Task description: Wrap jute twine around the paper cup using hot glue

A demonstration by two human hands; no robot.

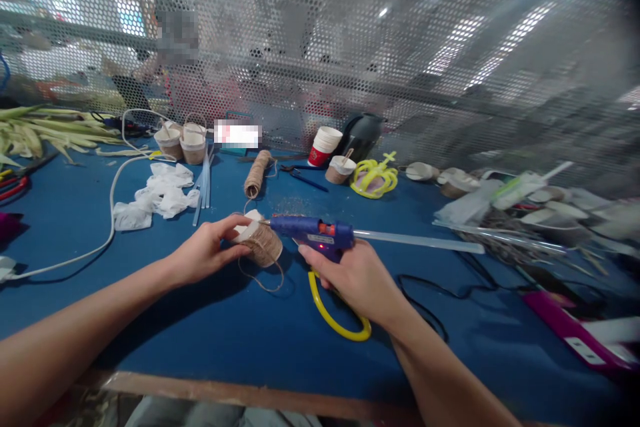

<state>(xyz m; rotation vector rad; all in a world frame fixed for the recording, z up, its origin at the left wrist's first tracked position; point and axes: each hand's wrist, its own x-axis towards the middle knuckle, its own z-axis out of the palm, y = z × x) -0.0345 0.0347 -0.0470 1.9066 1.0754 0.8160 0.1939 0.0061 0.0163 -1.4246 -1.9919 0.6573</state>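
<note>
My left hand (213, 250) grips a small paper cup (265, 244) tilted on its side, its outside wrapped in brown twine. A loose loop of that twine hangs below the cup. My right hand (357, 280) is closed around the handle of a blue glue gun (310, 230), whose nozzle touches or nearly touches the cup's rim by my left fingers. A long clear glue stick (420, 241) sticks out of the gun's back, and a small red light glows on its side. Yellow-handled scissors (340, 327) lie under my right hand, their blades mostly hidden.
A twine roll (257, 175), blue-handled pliers (305, 177), crumpled white plastic (160, 195) and twine-wrapped cups (193, 143) lie beyond my hands. A yellow woven crown (375, 177) stands near red-and-white cups (324, 145). A magenta power strip (570, 327) sits right; perforated metal mesh (310, 27) rises behind.
</note>
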